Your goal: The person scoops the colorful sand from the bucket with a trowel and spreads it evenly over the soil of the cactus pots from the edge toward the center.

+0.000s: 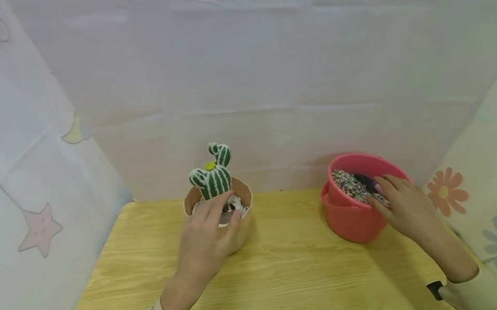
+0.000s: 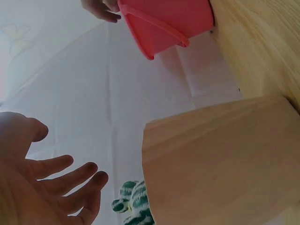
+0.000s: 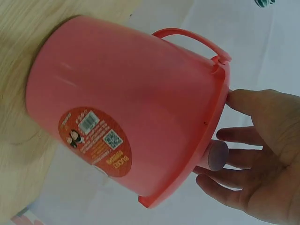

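Observation:
A green-and-white striped toy cactus (image 1: 215, 181) with a yellow flower stands in a brown paper pot (image 1: 245, 192). Pale crumpled material shows inside the pot around its base. My left hand (image 1: 205, 239) hovers at the pot's near side, its fingers loosely bent and holding nothing; the left wrist view shows it apart from the paper. On the right, a red bucket (image 3: 126, 103) contains multicoloured pebbles (image 1: 348, 183) and a dark scoop (image 1: 365, 181). My right hand (image 1: 403, 205) is over the bucket's rim, fingers spread around the scoop's handle end (image 3: 218, 155), not closed on it. The thumb is at the rim.
Both containers stand near the back of a wooden table (image 1: 292, 275). White cloth (image 1: 269, 94) rises behind it and along both sides, printed with a star, a moon and flowers. The bucket's handle (image 3: 187, 35) hangs down on the side facing the pot.

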{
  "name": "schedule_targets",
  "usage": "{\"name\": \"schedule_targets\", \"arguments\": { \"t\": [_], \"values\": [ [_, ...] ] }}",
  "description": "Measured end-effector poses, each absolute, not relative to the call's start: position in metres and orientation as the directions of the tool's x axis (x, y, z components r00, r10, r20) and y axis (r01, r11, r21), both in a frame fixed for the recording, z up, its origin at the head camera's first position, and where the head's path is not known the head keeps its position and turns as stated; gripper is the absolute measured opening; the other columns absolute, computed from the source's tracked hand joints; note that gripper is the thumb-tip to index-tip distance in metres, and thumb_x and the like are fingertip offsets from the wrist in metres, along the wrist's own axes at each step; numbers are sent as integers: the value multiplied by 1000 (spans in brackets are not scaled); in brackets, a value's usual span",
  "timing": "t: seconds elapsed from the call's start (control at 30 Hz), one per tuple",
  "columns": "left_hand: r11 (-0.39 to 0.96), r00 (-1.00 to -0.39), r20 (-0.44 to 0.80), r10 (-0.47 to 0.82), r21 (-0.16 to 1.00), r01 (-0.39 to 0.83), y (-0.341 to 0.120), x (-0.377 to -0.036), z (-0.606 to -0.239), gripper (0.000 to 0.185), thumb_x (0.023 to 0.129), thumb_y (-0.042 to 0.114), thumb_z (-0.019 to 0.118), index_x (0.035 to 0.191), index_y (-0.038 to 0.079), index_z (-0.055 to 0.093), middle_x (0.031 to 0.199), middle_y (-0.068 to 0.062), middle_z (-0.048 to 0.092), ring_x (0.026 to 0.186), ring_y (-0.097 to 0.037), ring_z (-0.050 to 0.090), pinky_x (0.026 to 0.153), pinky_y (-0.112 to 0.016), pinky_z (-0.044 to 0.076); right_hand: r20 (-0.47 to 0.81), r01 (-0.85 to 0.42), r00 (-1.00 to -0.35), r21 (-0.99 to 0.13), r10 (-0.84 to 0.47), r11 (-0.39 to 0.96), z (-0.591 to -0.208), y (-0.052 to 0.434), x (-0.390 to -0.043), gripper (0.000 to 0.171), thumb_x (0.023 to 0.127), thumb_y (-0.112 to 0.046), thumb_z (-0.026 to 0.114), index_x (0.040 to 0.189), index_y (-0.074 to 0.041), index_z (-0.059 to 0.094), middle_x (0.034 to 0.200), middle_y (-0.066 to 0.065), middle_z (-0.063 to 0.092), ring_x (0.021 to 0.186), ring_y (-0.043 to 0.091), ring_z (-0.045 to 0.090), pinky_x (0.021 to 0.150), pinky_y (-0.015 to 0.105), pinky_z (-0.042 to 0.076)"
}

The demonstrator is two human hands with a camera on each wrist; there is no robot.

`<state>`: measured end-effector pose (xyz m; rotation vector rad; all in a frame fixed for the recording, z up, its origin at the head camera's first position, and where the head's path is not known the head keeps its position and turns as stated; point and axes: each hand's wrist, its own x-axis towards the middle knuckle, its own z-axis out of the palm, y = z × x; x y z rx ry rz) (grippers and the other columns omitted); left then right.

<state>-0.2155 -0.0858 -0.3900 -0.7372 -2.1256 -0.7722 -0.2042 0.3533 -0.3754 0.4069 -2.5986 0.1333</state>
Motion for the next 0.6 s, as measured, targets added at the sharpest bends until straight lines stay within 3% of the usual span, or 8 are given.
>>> {"name": "schedule_targets", "arguments": {
  "t": [0.13,0.27,0.43,0.6],
  "values": [
    [605,-584,765,271,336,722,-69,-216,-393,43,102,34,62,137,9,63,126,-8,66,108,-26,66,84,-46,56,469,-335,-831,9,-300,942,-368,358,-210,52,90,-21,78,127,11,61,119,30,62,108,51,59,85,66,49],
    [567,-619,730,291,389,726,-50,-217,-397,45,105,38,57,141,11,60,127,-5,65,106,-22,65,83,-42,56,396,-316,-871,5,-292,949,-362,364,-218,37,91,-24,76,110,6,65,100,22,66,91,43,64,73,59,53],
    [533,-658,681,322,444,720,-28,-220,-398,47,106,41,52,145,15,57,127,-1,65,103,-18,65,75,-36,56,252,-223,-944,-18,-212,975,-357,368,-231,32,96,-31,70,92,-1,60,82,10,58,70,28,57,60,48,49],
    [428,-743,557,370,608,669,-7,-227,-397,47,107,44,50,149,24,51,133,4,61,108,-18,63,81,-38,55,173,-160,-973,-31,-153,987,-358,369,-239,32,98,-30,65,80,-6,53,72,5,51,60,23,51,53,42,42]
  ]
}}
